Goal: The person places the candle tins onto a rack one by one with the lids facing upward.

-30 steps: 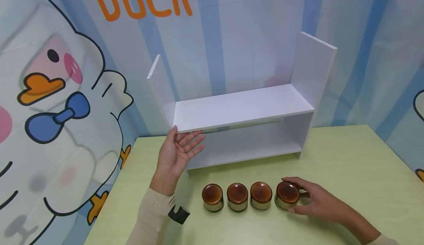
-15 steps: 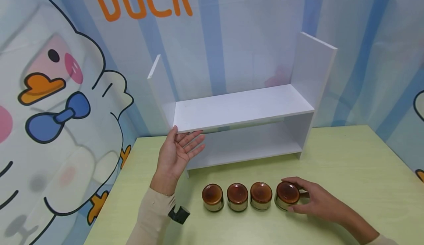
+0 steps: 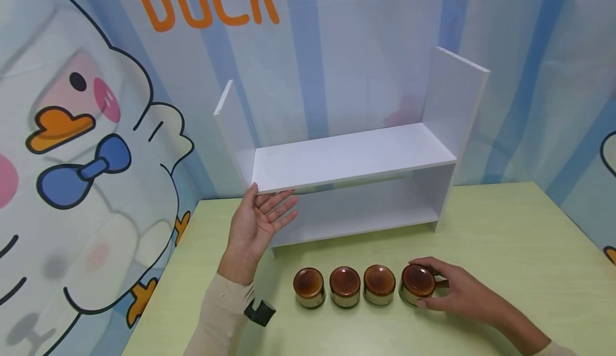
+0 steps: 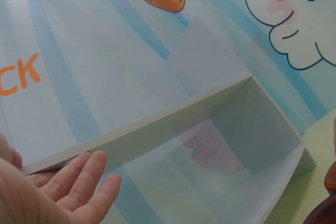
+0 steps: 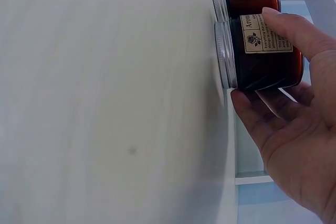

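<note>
Several amber glass jars stand upside down in a row in front of the white shelf, silver lids against the table, as the right wrist view shows. My right hand (image 3: 464, 294) holds the rightmost jar (image 3: 417, 281) between thumb and fingers; its printed paper label (image 5: 265, 34) faces the right wrist camera. Left of it are a second jar (image 3: 379, 281), a third jar (image 3: 345, 284) and the leftmost jar (image 3: 309, 284). My left hand (image 3: 252, 225) grips the front left corner of the white shelf (image 3: 351, 155), thumb at the edge and the other fingers extended beneath the board.
The shelf has two levels and tall side panels (image 3: 454, 99). It stands at the back of a pale green table (image 3: 510, 249), against a striped curtain (image 3: 366, 40) with a cartoon duck (image 3: 86, 169). A small black camera (image 3: 260, 312) sits at my left wrist.
</note>
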A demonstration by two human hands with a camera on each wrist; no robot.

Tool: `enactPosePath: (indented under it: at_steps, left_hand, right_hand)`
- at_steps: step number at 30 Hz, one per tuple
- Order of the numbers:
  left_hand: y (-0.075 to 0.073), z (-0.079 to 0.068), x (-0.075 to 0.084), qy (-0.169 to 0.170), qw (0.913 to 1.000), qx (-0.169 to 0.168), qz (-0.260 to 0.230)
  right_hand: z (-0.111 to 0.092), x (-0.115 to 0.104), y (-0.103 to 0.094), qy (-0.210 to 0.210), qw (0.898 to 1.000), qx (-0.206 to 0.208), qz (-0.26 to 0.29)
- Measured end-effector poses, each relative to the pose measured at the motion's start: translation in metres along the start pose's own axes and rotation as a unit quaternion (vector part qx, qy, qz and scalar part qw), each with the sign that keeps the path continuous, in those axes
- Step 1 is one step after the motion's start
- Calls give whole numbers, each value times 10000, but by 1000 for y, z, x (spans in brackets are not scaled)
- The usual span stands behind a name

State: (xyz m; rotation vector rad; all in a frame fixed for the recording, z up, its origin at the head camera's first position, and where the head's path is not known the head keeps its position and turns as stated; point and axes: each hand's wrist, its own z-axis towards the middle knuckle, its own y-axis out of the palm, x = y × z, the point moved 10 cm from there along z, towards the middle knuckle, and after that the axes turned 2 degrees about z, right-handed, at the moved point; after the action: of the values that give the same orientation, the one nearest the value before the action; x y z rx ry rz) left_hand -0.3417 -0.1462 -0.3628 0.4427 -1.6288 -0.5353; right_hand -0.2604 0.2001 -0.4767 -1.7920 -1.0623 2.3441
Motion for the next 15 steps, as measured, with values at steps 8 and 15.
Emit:
enactPosePath:
  at_steps: [8, 15]
  left_hand:
    - [-1, 0, 0, 3, 10000, -23, 16]
    - [0, 0, -1, 3, 10000, -54, 14]
  right_hand:
    - [1, 2, 0, 14, 9999, 42, -110]
    - [1, 2, -2, -32, 9996, 108, -242]
